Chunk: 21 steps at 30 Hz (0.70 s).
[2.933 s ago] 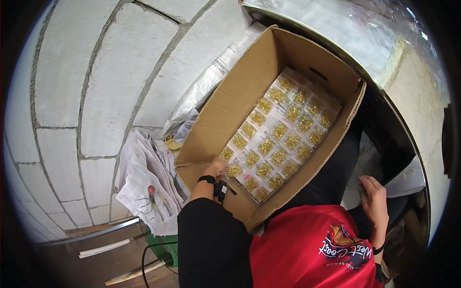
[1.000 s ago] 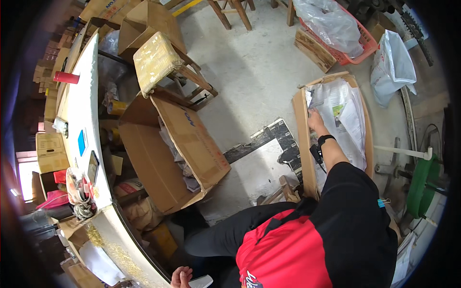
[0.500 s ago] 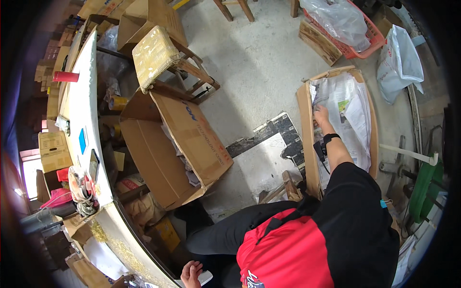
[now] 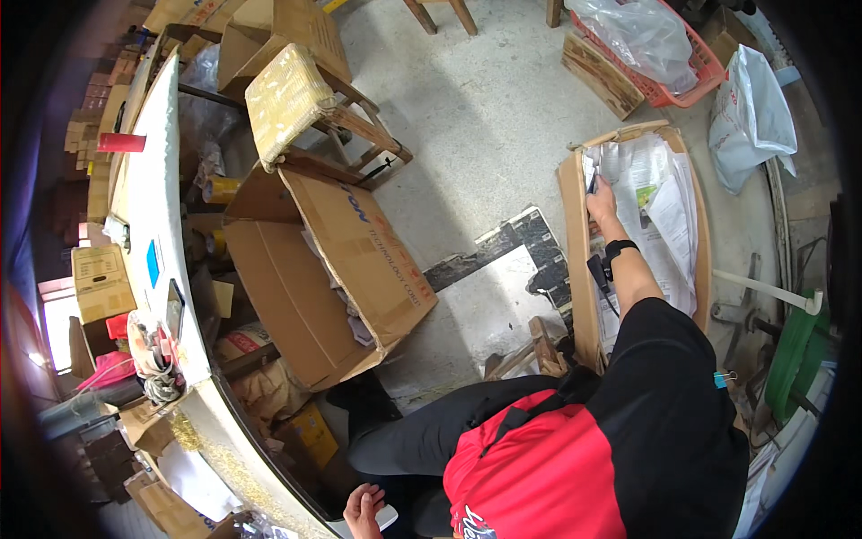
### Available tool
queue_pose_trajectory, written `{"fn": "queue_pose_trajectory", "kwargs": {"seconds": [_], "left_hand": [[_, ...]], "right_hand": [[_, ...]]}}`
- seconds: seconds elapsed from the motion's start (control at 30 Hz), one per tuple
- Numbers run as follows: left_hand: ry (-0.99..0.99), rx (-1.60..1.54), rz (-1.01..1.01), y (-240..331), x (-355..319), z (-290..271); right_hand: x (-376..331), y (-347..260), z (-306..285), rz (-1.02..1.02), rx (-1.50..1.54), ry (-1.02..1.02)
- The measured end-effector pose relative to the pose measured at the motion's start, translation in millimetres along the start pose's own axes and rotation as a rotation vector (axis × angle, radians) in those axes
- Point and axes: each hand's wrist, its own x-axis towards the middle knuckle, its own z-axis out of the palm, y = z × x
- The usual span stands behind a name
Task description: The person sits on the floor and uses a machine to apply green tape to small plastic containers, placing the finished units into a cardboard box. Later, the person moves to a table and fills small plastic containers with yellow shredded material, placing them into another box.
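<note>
Papers (image 4: 651, 193) in plastic sleeves fill the flat cardboard box (image 4: 575, 260) lying on the floor at my far right, and I see one hand (image 4: 602, 199) reaching in, fingers pinching the edge of a sheet by the box's left wall. My other hand (image 4: 362, 508) sits low by the curved desk (image 4: 148, 198), loosely curled beside a white object, gripping nothing I can make out. A big open carton (image 4: 359, 260) stands between them
</note>
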Motion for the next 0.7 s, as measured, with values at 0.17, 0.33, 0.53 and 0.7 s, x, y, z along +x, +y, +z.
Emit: {"fn": "queue_pose_trajectory", "kwargs": {"seconds": [0.17,0.33,0.53,0.7], "left_hand": [[-0.021,0.014,0.000,-3.0,5.3,2.1],[-0.048,0.012,-0.003,-7.0,12.1,2.5],[-0.085,0.014,-0.035,-9.5,19.3,3.2],[-0.055,-0.001,0.049,-25.5,31.1,-2.9]], "right_hand": [[3.9,19.4,-7.2,0.116,0.157,0.230],[5.3,33.7,-25.7,0.210,0.411,0.186],[9.6,49.4,-23.7,0.263,0.488,0.380],[15.5,58.5,-56.6,0.453,0.838,0.149]]}}
